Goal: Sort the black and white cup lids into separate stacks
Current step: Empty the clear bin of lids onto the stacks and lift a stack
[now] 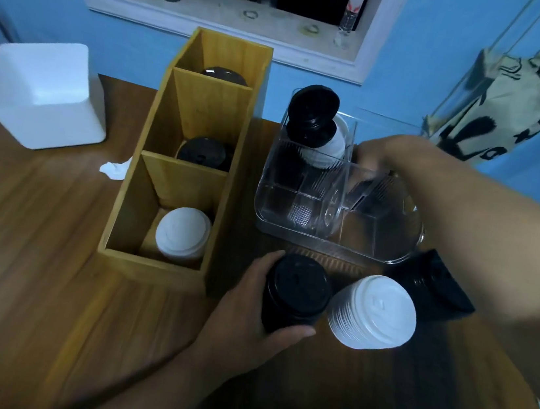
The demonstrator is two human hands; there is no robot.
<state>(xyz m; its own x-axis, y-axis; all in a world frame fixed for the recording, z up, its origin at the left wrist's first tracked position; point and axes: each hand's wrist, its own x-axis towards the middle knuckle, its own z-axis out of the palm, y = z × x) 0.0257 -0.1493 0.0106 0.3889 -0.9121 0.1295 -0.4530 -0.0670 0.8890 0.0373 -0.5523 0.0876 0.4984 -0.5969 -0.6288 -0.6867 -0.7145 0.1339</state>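
My left hand (248,308) grips a stack of black lids (296,293) standing on the table. Beside it stands a stack of white lids (374,312), and behind that lies another black stack (429,287), partly hidden by my right forearm. My right hand (376,155) reaches over the clear plastic organizer (337,233); its fingers are blurred and curl at the organizer's middle divider. Mixed black lids (313,115) and white lids (327,150) stand in the organizer's far left compartment.
A wooden three-compartment box (131,206) stands left of the organizer, holding white lids (182,232) in front and black lids (203,152) in the middle and back. A white container (46,92) sits at far left; crumpled tissue (113,168) lies beside the box.
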